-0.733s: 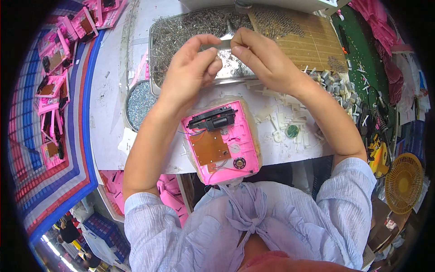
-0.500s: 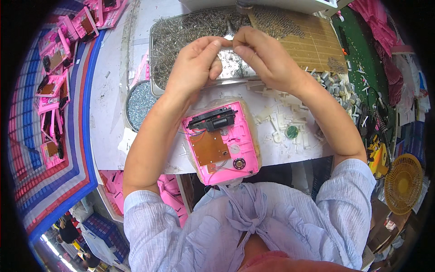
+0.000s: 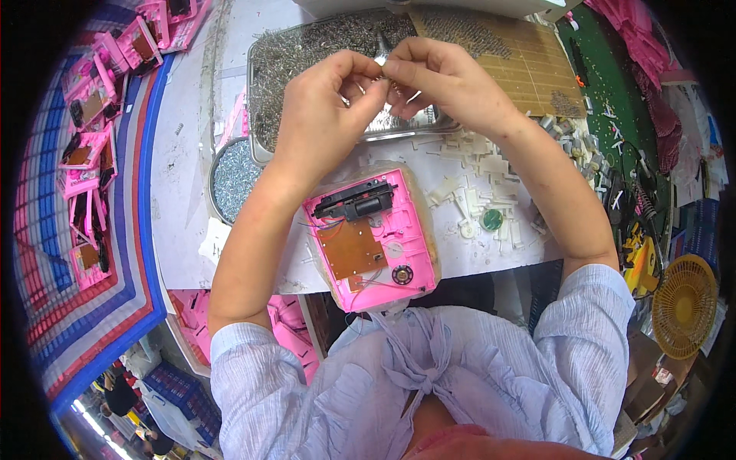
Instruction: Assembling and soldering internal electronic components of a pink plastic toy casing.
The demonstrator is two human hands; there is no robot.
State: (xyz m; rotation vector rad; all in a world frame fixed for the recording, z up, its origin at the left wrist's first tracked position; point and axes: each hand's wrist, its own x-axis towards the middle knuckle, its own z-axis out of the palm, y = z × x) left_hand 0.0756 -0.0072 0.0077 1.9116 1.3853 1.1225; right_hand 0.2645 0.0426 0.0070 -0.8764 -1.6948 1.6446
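Note:
Over a metal tray [image 3: 399, 135] of small coiled springs [image 3: 295, 57], my two hands meet fingertip to fingertip. My left hand [image 3: 322, 115] is closed in a pinch, thumb against fingers. My right hand [image 3: 448, 80] pinches at the same spot. Whatever lies between the fingertips is too small and hidden to name. Nearer to me sits a pink plastic housing [image 3: 410, 245] on a padded, film-wrapped support. It carries a black mechanism [image 3: 356, 201], a brown circuit board [image 3: 345, 249], thin wires and a round black part [image 3: 402, 274]. Neither hand touches it.
Left of the tray stands a round bowl of small screws [image 3: 236, 180]. Corrugated cardboard [image 3: 533, 80] with springs covers the tray's right side. White plastic pieces [image 3: 498, 172] and a green disc [image 3: 491, 220] lie at right. Pink assemblies [image 3: 96, 153] line the far left; a yellow fan [image 3: 685, 307] is at right.
My left hand has turned, opening a gap between its thumb and curled fingers. My right hand has shifted slightly left and its lower fingers have loosened. The fingertips still meet over the tray.

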